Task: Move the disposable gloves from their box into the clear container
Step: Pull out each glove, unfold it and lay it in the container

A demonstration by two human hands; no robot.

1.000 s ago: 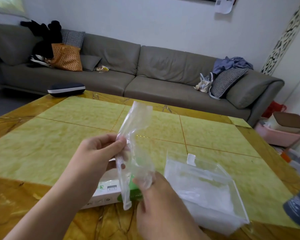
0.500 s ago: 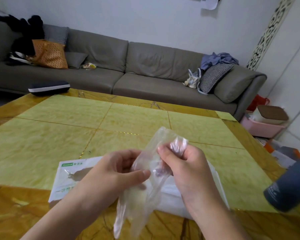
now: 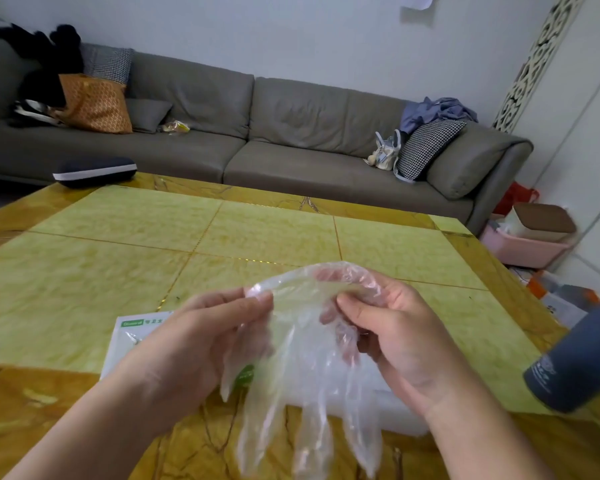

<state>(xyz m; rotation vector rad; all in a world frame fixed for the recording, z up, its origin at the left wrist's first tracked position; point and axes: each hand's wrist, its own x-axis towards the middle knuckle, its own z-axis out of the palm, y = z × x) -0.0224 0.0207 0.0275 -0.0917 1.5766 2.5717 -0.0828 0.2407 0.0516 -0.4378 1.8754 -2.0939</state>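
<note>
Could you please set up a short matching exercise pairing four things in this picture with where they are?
Things:
1. glove
2. box
3. orange cushion
4. pink tub

Places:
A. on the floor at the right, past the table's edge
B. held up between both hands, its fingers hanging down
C. at the left end of the sofa
D. flat on the table, partly hidden under the left hand

Pairs: 1-B, 2-D, 3-C, 4-A

The left hand and right hand each pinch the glove's cuff.
</note>
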